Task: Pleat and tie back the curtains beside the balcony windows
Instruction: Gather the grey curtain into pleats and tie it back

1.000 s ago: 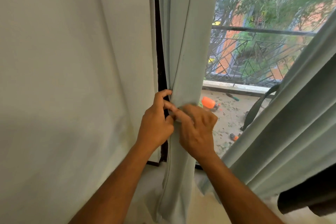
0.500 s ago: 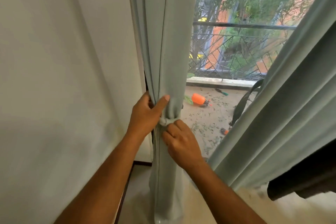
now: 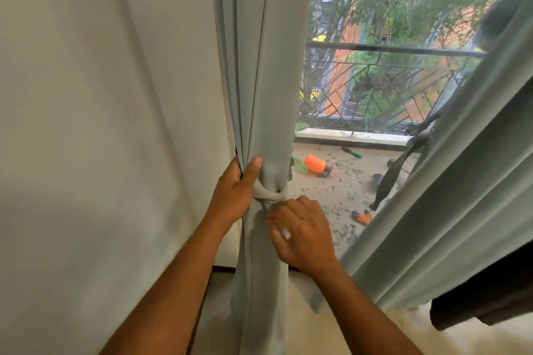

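Left curtain (image 3: 259,81) is bunched against the wall (image 3: 101,124), tie-back band (image 3: 266,194) wrapped round its waist. My left hand (image 3: 235,192) clamps the pleats, thumb on the front. My right hand (image 3: 302,232) works just under the band, fingers bent; can't tell if it's pinching the tail. Keep the left squeeze firm, tuck the tail snug, don't let the pleats splay. Right curtain (image 3: 461,181) hangs untied.

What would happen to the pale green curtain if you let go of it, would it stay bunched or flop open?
The pale green curtain looks soft and floppy, hanging in loose folds. The fabric tie band cinches it, so it would probably stay bunched. The left hand grips the folds and the right hand is at the band, so the tie may not be finished.
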